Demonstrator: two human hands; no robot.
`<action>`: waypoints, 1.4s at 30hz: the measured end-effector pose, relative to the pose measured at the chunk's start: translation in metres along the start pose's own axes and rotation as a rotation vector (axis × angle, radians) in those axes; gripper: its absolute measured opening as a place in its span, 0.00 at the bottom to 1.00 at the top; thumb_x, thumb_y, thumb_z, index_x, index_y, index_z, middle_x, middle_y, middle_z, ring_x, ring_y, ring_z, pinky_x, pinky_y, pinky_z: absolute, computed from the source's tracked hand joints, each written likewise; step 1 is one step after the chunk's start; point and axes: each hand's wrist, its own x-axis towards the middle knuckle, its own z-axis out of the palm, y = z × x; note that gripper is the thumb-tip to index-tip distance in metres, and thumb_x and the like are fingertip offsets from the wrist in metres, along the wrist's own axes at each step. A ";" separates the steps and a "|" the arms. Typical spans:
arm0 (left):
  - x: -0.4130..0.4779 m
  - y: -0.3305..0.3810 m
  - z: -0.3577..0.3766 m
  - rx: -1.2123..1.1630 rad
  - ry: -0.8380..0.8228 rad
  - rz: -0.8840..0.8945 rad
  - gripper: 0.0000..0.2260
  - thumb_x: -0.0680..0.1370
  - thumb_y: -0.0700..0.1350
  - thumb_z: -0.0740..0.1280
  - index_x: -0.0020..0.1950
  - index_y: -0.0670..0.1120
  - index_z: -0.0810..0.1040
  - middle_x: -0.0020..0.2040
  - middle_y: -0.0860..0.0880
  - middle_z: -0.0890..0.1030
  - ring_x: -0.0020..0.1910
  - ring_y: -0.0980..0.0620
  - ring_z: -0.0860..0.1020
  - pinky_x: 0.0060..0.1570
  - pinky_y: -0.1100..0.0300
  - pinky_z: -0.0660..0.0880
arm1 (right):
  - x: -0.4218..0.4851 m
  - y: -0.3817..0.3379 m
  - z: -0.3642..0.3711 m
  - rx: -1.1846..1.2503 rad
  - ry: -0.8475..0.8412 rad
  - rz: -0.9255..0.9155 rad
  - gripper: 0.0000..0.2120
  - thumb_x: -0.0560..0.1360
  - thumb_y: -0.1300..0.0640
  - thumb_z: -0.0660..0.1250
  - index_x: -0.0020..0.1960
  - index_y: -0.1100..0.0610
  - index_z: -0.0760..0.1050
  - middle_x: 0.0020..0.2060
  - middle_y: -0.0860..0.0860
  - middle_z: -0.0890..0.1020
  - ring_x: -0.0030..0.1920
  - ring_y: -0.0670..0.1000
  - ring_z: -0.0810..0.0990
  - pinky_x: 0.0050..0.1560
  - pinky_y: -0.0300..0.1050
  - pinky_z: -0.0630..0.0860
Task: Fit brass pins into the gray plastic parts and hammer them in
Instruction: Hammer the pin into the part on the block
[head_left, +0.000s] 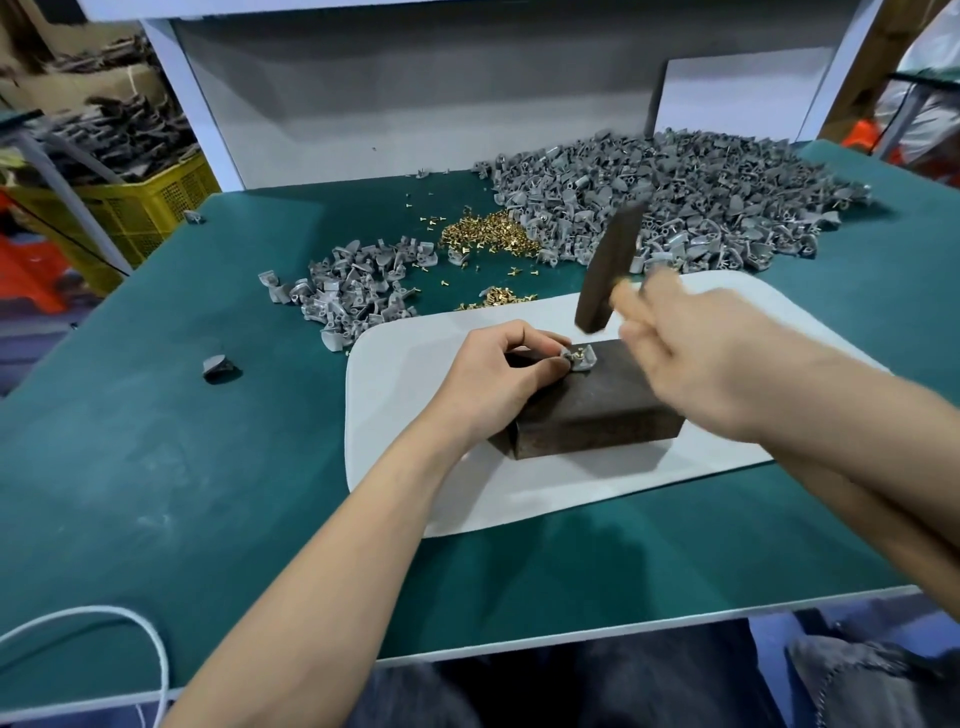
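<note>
We find the gray plastic part (583, 359) lying on the top face of a dark block (597, 410), at the block's far left corner. Brass (575, 355) shows in the part; we cannot tell how many pins or which way the part's long axis runs, as it is small and half covered. The left hand (498, 374) rests on the block, its grip pinching the part's left side between thumb and forefinger.

The right hand (696, 358) is blurred. Its grip wraps the pale handle of a hammer (610, 270). The hammer's dark head is a long bar, its long axis steeply tilted: the upper end leans toward the far right corner of the tabletop (156, 467), and the lower face points down at the part, just above it and apart from it.

The block sits on a white mat (415, 415) near the tabletop's near edge. Beyond the mat lie loose brass pins (483, 234), between a small heap of gray parts (353, 280) to the left and a large heap (675, 192) toward the far right corner. One stray gray piece (218, 366) lies toward the left edge.
</note>
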 end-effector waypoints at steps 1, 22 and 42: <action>-0.001 0.000 0.000 -0.005 -0.003 0.000 0.08 0.74 0.32 0.69 0.38 0.43 0.77 0.44 0.54 0.81 0.37 0.66 0.79 0.41 0.73 0.73 | -0.001 -0.001 0.001 -0.002 -0.039 0.025 0.08 0.81 0.53 0.52 0.52 0.58 0.60 0.40 0.57 0.72 0.43 0.61 0.76 0.39 0.47 0.65; -0.001 0.001 0.000 0.033 -0.003 -0.004 0.09 0.74 0.33 0.69 0.38 0.45 0.75 0.47 0.52 0.81 0.39 0.64 0.79 0.43 0.71 0.75 | 0.009 0.000 -0.017 0.066 0.001 0.084 0.09 0.82 0.51 0.52 0.50 0.58 0.61 0.50 0.60 0.76 0.30 0.52 0.69 0.27 0.41 0.63; -0.001 0.003 -0.002 0.107 0.107 0.156 0.07 0.76 0.34 0.66 0.45 0.46 0.78 0.41 0.53 0.81 0.43 0.60 0.78 0.46 0.70 0.71 | 0.035 0.033 0.000 0.480 -0.057 0.186 0.12 0.80 0.53 0.58 0.39 0.56 0.62 0.21 0.53 0.68 0.15 0.50 0.67 0.19 0.37 0.65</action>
